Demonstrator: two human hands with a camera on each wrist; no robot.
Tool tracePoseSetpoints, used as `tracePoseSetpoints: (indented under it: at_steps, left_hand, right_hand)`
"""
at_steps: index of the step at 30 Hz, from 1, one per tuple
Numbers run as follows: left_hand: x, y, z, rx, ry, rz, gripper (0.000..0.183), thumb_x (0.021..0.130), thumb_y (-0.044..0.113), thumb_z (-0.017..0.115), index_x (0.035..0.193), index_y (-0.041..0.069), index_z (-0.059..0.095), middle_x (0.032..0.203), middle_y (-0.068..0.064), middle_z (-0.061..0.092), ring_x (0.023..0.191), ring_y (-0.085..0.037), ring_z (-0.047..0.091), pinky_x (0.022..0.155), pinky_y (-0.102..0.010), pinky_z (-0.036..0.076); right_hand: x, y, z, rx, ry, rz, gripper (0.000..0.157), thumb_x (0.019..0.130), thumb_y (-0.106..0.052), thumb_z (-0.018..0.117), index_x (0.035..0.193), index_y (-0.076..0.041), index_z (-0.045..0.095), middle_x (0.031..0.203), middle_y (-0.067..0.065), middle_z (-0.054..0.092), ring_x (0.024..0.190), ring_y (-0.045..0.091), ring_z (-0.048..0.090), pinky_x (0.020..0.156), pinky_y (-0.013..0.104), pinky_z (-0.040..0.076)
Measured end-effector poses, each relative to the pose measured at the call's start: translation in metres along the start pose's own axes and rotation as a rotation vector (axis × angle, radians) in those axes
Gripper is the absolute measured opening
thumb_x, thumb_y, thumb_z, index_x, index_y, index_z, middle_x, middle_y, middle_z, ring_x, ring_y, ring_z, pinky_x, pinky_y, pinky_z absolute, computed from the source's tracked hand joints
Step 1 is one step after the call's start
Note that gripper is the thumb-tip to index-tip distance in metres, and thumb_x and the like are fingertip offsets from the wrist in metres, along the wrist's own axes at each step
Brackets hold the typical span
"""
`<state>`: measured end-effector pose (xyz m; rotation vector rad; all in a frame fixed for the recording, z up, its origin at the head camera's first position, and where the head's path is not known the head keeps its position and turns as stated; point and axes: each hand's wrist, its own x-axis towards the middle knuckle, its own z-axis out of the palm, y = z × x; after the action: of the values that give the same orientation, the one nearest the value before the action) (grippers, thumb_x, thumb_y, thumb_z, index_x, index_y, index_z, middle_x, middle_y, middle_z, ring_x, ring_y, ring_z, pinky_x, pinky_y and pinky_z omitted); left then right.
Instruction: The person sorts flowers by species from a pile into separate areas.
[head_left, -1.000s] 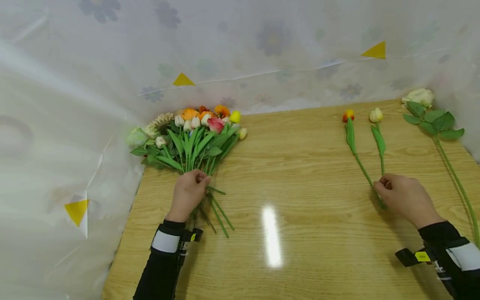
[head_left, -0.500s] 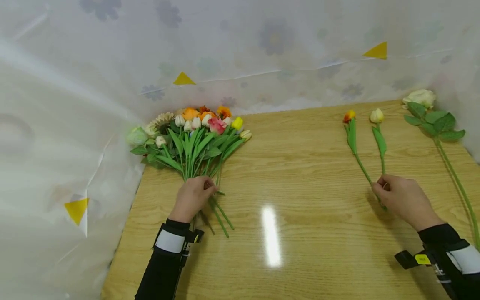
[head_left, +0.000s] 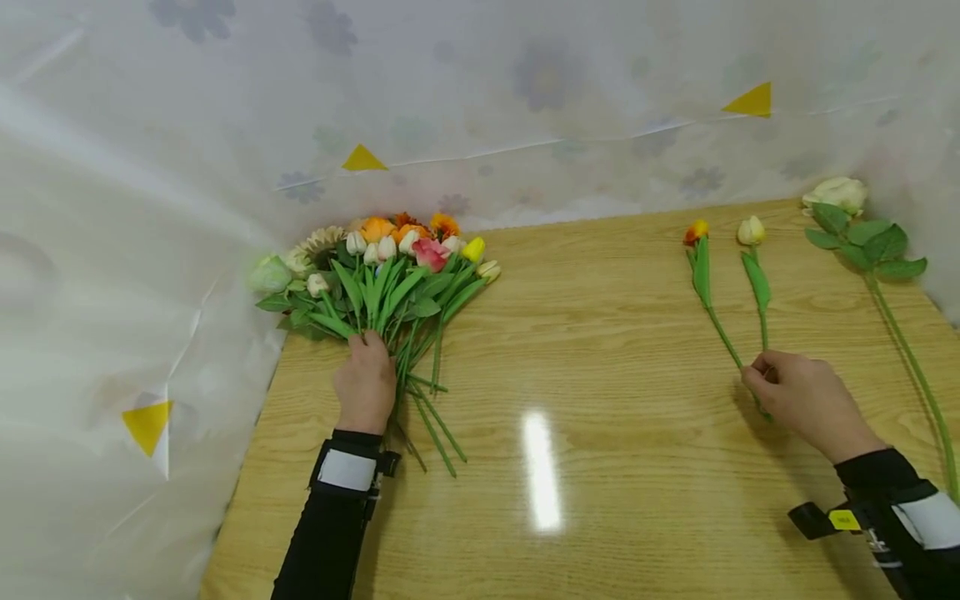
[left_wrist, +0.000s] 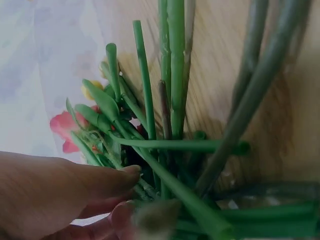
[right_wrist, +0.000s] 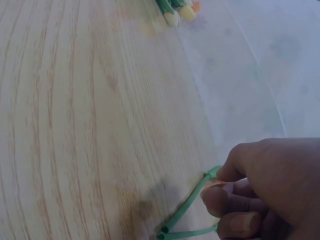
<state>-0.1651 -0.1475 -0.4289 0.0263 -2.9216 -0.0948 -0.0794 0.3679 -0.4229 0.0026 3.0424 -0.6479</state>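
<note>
At the left, a mixed bunch of artificial flowers (head_left: 390, 292) lies with its heads toward the wall and its stems fanned toward me. My left hand (head_left: 365, 385) is among those stems, just below the leaves. Close up in the left wrist view, its thumb (left_wrist: 107, 182) and fingers pinch thin stems, while other green stems (left_wrist: 176, 75) cross in front. My right hand (head_left: 808, 398) pinches tulip stems near their lower ends. Two tulips extend from it, one red and yellow (head_left: 701, 271), one cream (head_left: 752, 231). Their stem ends (right_wrist: 187, 202) cross below the fingers in the right wrist view.
A white rose (head_left: 836, 196) with a long leafy stem lies along the right edge of the wooden table (head_left: 600, 350). Pale flower-patterned sheeting (head_left: 540, 167) rises behind the table and on the left, with yellow triangles (head_left: 365, 158) on it.
My left hand shifts right with a yellow and a pale tulip spreading rightward, then leaves their stems and moves back left and slightly up onto others. The right hand barely moves.
</note>
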Motion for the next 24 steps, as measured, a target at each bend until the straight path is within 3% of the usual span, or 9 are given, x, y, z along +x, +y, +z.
tracePoseSetpoints:
  at_steps: [5,9,13,19,22,24]
  left_hand:
    - [0.005,0.001,-0.001,0.029,-0.040,-0.017,0.028,0.091,0.020,0.074,0.100,-0.005,0.066,0.095,-0.023,0.066,0.056,-0.035,0.062,0.047,-0.048,0.050]
    - [0.008,0.002,0.000,0.046,-0.053,-0.018,0.015,0.095,0.012,0.066,0.096,-0.003,0.069,0.097,-0.023,0.066,0.050,-0.032,0.059,0.042,-0.044,0.047]
    - [0.009,0.001,0.000,0.048,-0.051,-0.007,0.015,0.095,0.013,0.067,0.090,-0.001,0.070,0.096,-0.022,0.066,0.049,-0.030,0.056,0.041,-0.042,0.044]
    - [0.006,-0.002,-0.003,-0.036,0.051,0.055,0.020,0.092,0.023,0.072,0.090,0.003,0.072,0.086,-0.015,0.067,0.057,-0.031,0.062,0.046,-0.045,0.050]
    - [0.004,0.002,-0.008,-0.098,0.136,0.109,0.017,0.094,0.024,0.071,0.092,0.007,0.074,0.083,-0.012,0.069,0.060,-0.028,0.064,0.047,-0.042,0.050]
    - [0.003,0.007,-0.014,-0.144,0.157,0.149,0.017,0.095,0.025,0.069,0.094,0.009,0.074,0.081,-0.010,0.070,0.058,-0.025,0.063,0.045,-0.039,0.048]
  right_hand:
    - [0.000,0.001,0.001,0.002,-0.013,0.008,0.028,0.103,-0.020,0.051,0.089,0.001,0.065,0.060,-0.001,0.053,0.051,0.014,0.041,0.047,0.027,0.028]
    - [0.000,0.001,0.001,0.002,-0.025,0.010,0.028,0.103,-0.020,0.051,0.089,0.000,0.065,0.061,-0.001,0.054,0.051,0.014,0.041,0.047,0.027,0.029]
    - [0.000,0.000,0.002,0.007,-0.021,0.011,0.028,0.103,-0.020,0.051,0.086,-0.002,0.064,0.062,-0.001,0.054,0.051,0.013,0.040,0.047,0.027,0.028]
    - [-0.002,-0.002,0.001,0.014,-0.005,0.006,0.028,0.103,-0.020,0.051,0.085,-0.002,0.064,0.061,-0.001,0.053,0.050,0.012,0.039,0.046,0.027,0.028]
    - [-0.001,-0.004,0.001,0.012,-0.003,0.002,0.028,0.103,-0.020,0.051,0.087,-0.001,0.065,0.061,-0.001,0.053,0.051,0.011,0.040,0.047,0.027,0.029]
    - [0.000,-0.006,0.002,0.012,0.007,-0.008,0.028,0.102,-0.020,0.052,0.087,-0.001,0.066,0.061,-0.001,0.051,0.051,0.011,0.039,0.047,0.026,0.029]
